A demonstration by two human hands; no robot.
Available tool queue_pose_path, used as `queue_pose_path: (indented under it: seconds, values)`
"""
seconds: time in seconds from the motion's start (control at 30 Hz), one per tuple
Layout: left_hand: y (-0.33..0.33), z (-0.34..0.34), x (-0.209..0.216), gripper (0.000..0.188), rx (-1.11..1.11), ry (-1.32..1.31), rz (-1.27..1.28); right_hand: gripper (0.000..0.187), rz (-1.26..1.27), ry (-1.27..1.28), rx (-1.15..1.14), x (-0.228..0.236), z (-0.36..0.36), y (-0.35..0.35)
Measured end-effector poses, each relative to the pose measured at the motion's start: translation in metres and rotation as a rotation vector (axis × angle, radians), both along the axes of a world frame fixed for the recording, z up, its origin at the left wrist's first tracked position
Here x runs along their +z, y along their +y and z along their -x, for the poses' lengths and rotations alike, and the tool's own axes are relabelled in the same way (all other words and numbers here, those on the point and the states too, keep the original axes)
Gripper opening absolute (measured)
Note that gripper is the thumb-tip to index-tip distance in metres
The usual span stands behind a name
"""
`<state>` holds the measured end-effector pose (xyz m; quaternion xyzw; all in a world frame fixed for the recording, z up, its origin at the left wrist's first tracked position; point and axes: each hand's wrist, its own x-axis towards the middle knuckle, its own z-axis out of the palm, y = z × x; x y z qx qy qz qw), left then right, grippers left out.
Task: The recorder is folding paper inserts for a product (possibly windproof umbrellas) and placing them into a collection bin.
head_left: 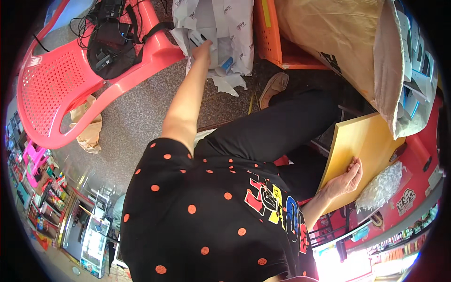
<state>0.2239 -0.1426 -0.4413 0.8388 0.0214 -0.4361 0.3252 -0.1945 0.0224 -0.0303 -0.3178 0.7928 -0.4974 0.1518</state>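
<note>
My left arm stretches out to a torn white sack [239,42] on the floor. My left hand [202,50] is at its opening, with the fingers closed around something beside a small white-and-dark piece [196,38]; what they hold is too small to make out. A blue-and-white tube-like packet [224,66] lies at the sack's torn edge, near that hand. On the right, my right hand [345,181] rests on a light wooden board [361,136], its fingers loosely bent and nothing visible in them.
A red plastic chair [56,84] at the left bears a black bag [110,61] and cables. Crumpled brown paper [89,129] lies below it. An orange crate [270,42] and a large brown paper sack [347,42] of blue-and-white packages stand at the right, near a white bundle [381,188].
</note>
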Motion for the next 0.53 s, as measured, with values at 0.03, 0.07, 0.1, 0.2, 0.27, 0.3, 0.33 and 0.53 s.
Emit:
queue_pose_path:
  seconds: [0.03,0.07,0.1,0.2,0.27,0.3,0.33,0.53]
  values:
    - [0.009,0.005,0.005,0.055,0.037,0.184,-0.007,0.021,0.001,0.001,0.009,0.001,0.001,-0.001]
    - [0.022,0.012,0.010,0.053,0.073,0.368,-0.013,0.021,0.003,0.002,0.018,0.001,0.001,-0.001]
    - [0.031,0.017,0.018,0.051,0.104,0.549,-0.015,0.020,0.009,0.001,0.022,0.000,0.001,0.000]
    - [0.047,0.044,0.040,0.050,0.202,0.799,0.002,0.019,0.041,-0.026,0.020,-0.002,-0.001,0.003]
    - [0.061,0.044,0.010,0.049,0.292,0.778,0.022,0.018,0.027,-0.008,0.017,-0.002,-0.003,0.005]
    - [0.064,0.046,-0.014,0.048,0.329,0.777,0.041,0.018,0.032,0.008,0.012,0.000,-0.003,0.004]
    - [0.067,0.048,-0.030,0.049,0.296,0.801,0.123,0.016,0.032,0.025,0.049,0.001,-0.003,0.003]
    - [0.019,0.071,-0.021,0.058,0.055,0.794,0.403,0.014,-0.001,-0.030,0.099,0.008,-0.002,0.002]
